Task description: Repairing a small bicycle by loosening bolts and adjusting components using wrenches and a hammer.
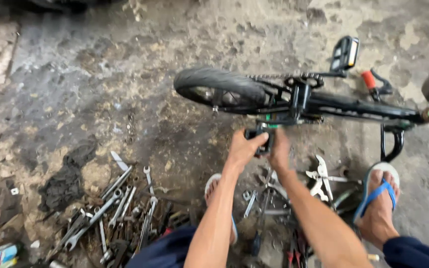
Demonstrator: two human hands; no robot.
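Both hands, left (244,148) and right (280,151), clenched the black pedal (260,135) of the upturned bicycle (323,104) just above them; stiff and probably greasy, best grasped at its edges.

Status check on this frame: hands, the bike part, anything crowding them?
Left hand and right hand both grip the near pedal of the upturned bicycle. Spanners and pliers lie by the feet.
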